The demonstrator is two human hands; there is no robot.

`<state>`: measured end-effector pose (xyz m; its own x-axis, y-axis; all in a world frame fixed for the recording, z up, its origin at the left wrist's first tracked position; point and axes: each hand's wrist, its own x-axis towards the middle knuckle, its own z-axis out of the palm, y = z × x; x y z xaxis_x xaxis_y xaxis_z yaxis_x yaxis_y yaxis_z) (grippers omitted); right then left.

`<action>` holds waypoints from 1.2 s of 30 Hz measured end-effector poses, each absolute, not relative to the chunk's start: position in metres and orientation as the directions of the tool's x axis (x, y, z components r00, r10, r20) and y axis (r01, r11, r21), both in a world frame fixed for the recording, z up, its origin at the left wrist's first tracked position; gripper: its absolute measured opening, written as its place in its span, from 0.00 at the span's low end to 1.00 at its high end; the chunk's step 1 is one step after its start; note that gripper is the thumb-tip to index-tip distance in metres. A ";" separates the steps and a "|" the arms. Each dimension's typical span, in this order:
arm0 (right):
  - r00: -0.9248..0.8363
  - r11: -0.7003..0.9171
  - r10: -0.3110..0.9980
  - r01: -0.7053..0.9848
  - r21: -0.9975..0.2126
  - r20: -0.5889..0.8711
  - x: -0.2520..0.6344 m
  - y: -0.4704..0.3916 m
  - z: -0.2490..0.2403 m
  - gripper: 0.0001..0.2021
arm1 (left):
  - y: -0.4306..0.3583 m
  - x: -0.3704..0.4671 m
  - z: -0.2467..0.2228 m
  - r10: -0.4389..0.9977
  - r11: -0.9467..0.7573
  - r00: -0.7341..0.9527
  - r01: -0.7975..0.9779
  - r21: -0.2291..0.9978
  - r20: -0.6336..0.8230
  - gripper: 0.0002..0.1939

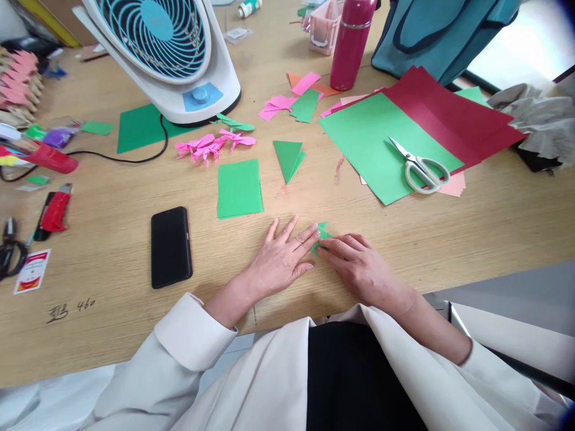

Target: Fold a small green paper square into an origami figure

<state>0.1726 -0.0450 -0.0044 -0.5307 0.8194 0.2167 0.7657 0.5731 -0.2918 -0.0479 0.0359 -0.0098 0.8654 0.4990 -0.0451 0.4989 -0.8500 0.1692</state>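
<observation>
On the wood table in front of me lies a small folded piece of green paper [323, 231], partly hidden under my fingers. My left hand [281, 258] is open, its fingers spread flat, with the index and middle fingertips resting on the paper's left side. My right hand [357, 263] is closed, its bent fingers gripping the paper's right edge. Just beyond my hands are a stack of green paper rectangles [239, 188] and a folded green triangle [288, 158]. A black phone [171, 247] lies to the left of my left hand.
White-handled scissors [426, 170] lie on a light green sheet [359, 134] over red sheets [453, 114]. Pink folded figures [211, 145] sit before a white fan [197, 96] with a trailing cord [130, 160]. A pink bottle [351, 48], blue bag [431, 36] and red cutter [56, 209] stand around.
</observation>
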 end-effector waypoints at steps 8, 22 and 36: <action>-0.514 0.553 0.833 0.784 -0.283 0.204 0.170 -0.049 -0.008 0.20 | 0.038 -0.049 -0.014 0.483 -0.852 0.868 0.497 0.168 -0.118 0.41; -0.471 0.523 0.851 0.803 -0.287 0.233 0.170 -0.050 -0.014 0.18 | 0.026 -0.053 -0.003 0.593 -0.799 0.799 0.599 0.047 -0.094 0.38; -0.481 0.530 0.846 0.807 -0.262 0.232 0.169 -0.054 -0.017 0.22 | 0.041 -0.023 0.001 0.779 -0.613 0.616 0.707 0.352 0.118 0.14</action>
